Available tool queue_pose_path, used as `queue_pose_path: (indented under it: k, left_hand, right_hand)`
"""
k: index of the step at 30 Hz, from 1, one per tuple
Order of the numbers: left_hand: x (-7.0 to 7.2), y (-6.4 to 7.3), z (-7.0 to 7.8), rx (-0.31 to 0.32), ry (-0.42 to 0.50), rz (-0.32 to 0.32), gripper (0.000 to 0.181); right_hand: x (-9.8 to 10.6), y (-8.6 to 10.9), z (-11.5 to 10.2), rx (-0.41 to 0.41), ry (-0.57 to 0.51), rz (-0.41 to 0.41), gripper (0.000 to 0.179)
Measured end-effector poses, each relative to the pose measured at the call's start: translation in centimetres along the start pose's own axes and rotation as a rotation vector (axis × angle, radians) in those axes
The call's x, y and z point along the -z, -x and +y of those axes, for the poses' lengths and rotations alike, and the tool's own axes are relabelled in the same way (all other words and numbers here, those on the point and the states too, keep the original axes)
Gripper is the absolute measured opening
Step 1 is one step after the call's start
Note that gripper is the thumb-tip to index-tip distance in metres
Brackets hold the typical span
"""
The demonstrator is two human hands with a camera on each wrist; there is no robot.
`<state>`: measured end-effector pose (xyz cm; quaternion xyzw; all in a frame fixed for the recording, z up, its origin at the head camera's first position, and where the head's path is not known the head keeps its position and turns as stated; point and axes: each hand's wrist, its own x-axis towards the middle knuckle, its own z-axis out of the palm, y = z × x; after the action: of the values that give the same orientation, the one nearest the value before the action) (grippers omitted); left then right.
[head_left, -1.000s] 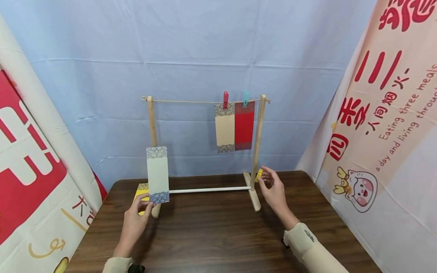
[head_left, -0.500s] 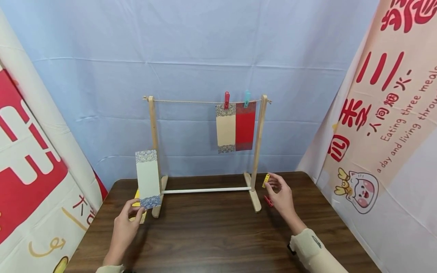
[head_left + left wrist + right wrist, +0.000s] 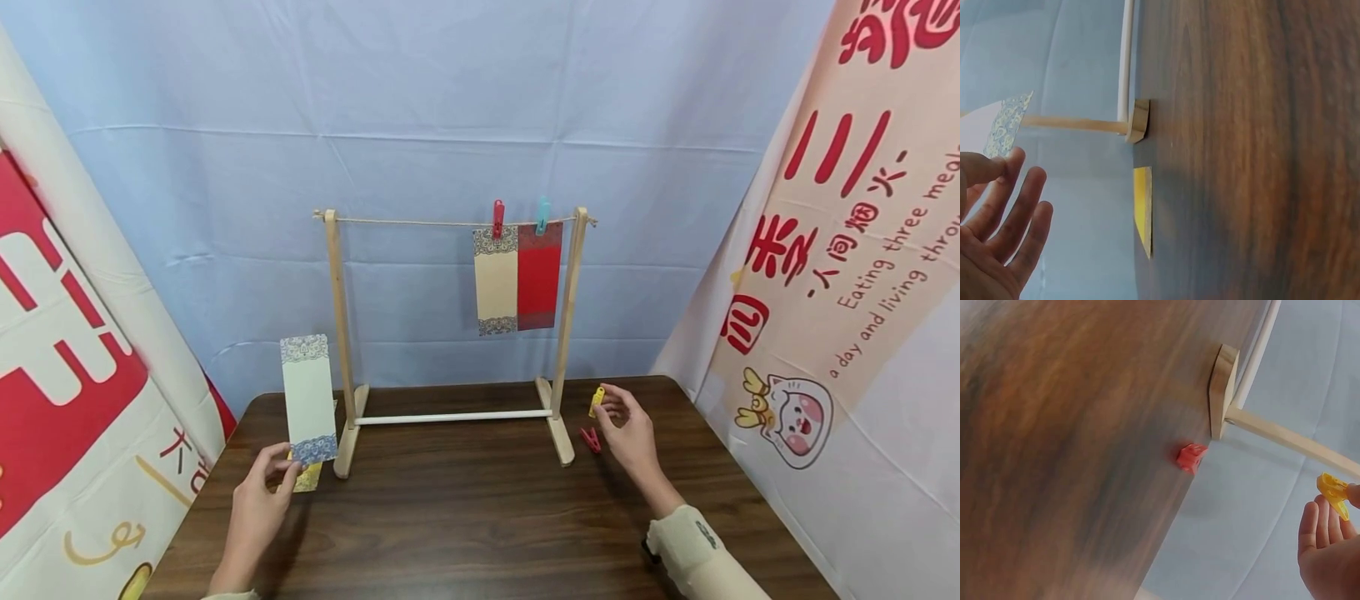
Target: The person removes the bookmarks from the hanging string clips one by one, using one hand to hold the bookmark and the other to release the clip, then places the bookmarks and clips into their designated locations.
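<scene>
While a pale card (image 3: 308, 396) is pinched near its lower edge by the left hand (image 3: 257, 500), left of the wooden rack (image 3: 340, 325), a yellow clip (image 3: 597, 402) is pinched between the right hand's (image 3: 630, 432) thumb and fingers, right of the rack. Below, a red clip (image 3: 591, 439) is seen on the table (image 3: 465, 517).

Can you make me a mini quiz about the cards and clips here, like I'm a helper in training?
1. True or false: the right hand pinches a yellow clip.

2. Pick one. The clip lying on the table is:
A) green
B) red
C) blue

3. Fill in the blank: the white card is held by the ____ hand.

Key
1. True.
2. B.
3. Left: the left hand holds it near its bottom edge.
</scene>
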<state>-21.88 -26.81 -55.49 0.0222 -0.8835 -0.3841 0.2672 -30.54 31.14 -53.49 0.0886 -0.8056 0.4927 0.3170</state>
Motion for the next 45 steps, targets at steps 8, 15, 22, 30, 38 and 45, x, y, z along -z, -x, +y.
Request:
queue_pose_path:
  k: [8,15,22,30,38,45]
  left_hand:
    - [0.4,0.4,-0.8,0.040,-0.023,-0.004,0.032]
    - [0.6,0.3,-1.5,0.057,-0.069,-0.021,0.033]
    - [0.9,0.2,-2.1,0.074,-0.094,-0.040,0.034]
    - [1.5,-0.1,-2.8,0.076,-0.114,-0.083,0.032]
    - [1.6,-0.3,-3.5,0.048,-0.124,-0.109,0.032]
    - [1.7,-0.7,-3.7,0.083,-0.124,-0.172,0.035]
  right_hand:
    - [0.3,0.2,0.6,-0.039,0.033,-0.021,0.043]
    - [0.6,0.2,1.0,-0.067,0.077,-0.033,0.043]
    - [0.8,0.3,1.4,-0.064,0.096,-0.063,0.044]
    - [0.7,0.2,1.9,-0.061,0.092,-0.053,0.044]
    - [1.1,0.1,2.4,-0.087,0.155,-0.086,0.040]
    - [1.7,0.2,3.0,-0.106,0.217,-0.128,0.040]
